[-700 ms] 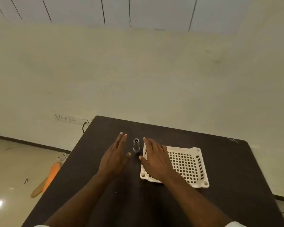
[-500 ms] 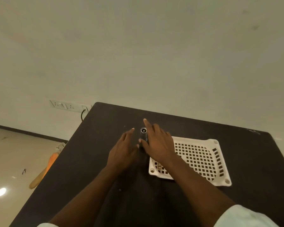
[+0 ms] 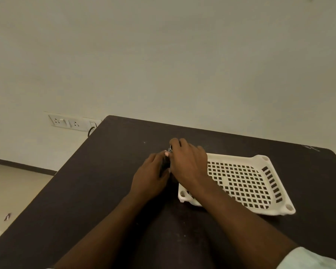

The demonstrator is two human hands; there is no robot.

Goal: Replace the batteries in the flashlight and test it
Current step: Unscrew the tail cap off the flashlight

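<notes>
Between both hands, on the dark matte worktop (image 3: pixel 97 191), stands the small dark cylindrical flashlight (image 3: pixel 170 149) w/ metal rim — mostly hidden. Left hand (image 3: pixel 151 176) is wrapped round its lower body, prob. to brace it; right hand (image 3: pixel 188 164) is closed over the top end, likely to unscrew it. White perforated plastic tray (image 3: pixel 260 183) lies just under the right wrist, empty as far as visible, handy for parts.

I see a plain cream wall (image 3: pixel 163 55) filling the upper frame, sockets (image 3: pixel 68 123) at left, beige floor (image 3: pixel 12 187) lower left.

Both hands (image 3: pixel 189 164) closed round flashlight (image 3: pixel 170 149) on table (image 3: pixel 97 191).
</notes>
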